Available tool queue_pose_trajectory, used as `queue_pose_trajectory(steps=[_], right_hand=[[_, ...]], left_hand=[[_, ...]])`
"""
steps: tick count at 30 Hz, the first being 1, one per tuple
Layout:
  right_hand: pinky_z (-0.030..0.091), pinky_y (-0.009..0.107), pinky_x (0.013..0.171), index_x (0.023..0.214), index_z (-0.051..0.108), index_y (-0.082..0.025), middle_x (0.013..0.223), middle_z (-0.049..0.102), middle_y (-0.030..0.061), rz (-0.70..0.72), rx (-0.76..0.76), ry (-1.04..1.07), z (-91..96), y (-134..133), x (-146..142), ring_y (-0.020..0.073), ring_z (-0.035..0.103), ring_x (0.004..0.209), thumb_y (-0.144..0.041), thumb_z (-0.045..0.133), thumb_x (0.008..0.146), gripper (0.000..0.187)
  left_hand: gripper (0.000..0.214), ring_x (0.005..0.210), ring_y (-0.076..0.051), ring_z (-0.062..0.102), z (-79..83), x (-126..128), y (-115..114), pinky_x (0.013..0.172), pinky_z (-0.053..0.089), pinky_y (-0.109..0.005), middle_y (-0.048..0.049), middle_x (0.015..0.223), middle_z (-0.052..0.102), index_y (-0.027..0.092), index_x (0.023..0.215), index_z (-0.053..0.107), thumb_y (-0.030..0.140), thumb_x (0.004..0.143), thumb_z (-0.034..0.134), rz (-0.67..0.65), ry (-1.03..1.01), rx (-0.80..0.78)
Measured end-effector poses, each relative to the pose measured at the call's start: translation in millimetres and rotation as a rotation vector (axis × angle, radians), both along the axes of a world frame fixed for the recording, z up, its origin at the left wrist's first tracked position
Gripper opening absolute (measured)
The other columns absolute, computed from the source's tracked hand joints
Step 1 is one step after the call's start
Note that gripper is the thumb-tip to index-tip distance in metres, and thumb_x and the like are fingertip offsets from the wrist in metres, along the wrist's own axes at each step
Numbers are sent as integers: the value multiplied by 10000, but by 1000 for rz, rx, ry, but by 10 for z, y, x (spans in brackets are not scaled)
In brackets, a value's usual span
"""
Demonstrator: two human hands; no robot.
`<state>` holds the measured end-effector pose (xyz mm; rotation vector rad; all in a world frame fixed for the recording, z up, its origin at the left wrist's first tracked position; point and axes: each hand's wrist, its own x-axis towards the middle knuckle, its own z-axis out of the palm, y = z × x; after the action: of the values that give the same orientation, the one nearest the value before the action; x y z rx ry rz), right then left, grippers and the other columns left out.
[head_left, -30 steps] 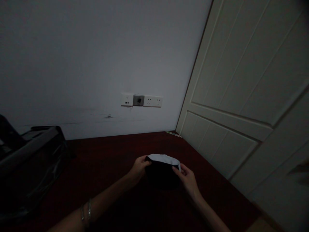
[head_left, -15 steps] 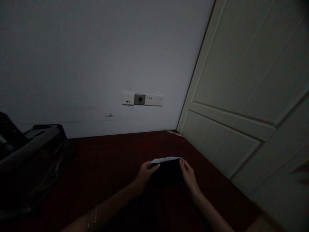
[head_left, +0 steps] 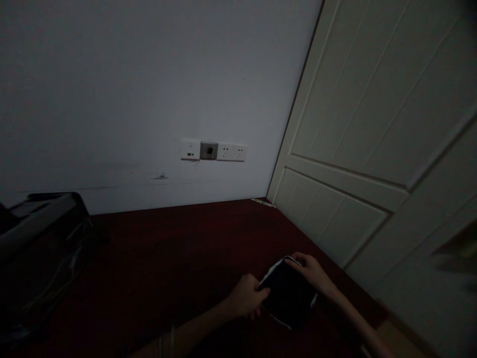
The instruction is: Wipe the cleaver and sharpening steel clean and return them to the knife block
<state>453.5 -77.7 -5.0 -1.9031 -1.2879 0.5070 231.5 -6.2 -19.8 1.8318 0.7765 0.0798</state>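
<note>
A dark, flat, roughly square piece [head_left: 288, 293] with a pale, uneven edge is held low over the dark red tabletop; the dim light hides whether it is cloth or a pouch. My left hand [head_left: 248, 297] is closed on its left edge, thumb on the dark face and the other fingers beneath. At the far right corner, my right hand [head_left: 309, 270] grips the rim between thumb and fingers. The piece is tilted, its far edge slanting up to the right. Bracelets circle my left wrist.
On the dark red tabletop [head_left: 179, 238], a black, shiny bulky object [head_left: 44, 248] stands at the left. A small printed strip [head_left: 264, 203] lies in the back corner. Sockets and switches [head_left: 213, 150] are set in the wall behind. A pale panelled door [head_left: 357, 149] borders the right side.
The dark piece has turned and moved right and nearer, showing more of its face. My left hand has come lower along its edge; my right hand has shifted right. The view has swung slightly right.
</note>
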Motion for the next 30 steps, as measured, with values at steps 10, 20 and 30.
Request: queue_pose_trajectory(steps=[10,20,30], right_hand=[[466,357,656,1031,566,-205,985,661,129,-207,8,-701,-288,-365,242,279,632,848,-418,435,815,331],[375,388,1009,1213,517,-253,1315,491,65,215,90,-679,-213,-536,-4,215,446,1208,-358,409,873,372],[200,489,1079,1389,175,-312,1441,284,34,315,-116,-694,-309,-566,30,210,246,1325,-440,386,869,575]], left_hand=[[504,1292,-309,276,98,93,-313,1038,237,-437,-182,1353,387,112,1237,458,451,872,380,-576,-336,1026],[559,1334,-294,165,46,-52,-90,1076,129,-447,-103,1461,209,271,1294,443,525,798,488,-779,-397,744],[541,1340,-310,70,171,-112,-137,1061,94,-506,-82,1490,50,331,1295,423,479,787,535,-791,-396,740]])
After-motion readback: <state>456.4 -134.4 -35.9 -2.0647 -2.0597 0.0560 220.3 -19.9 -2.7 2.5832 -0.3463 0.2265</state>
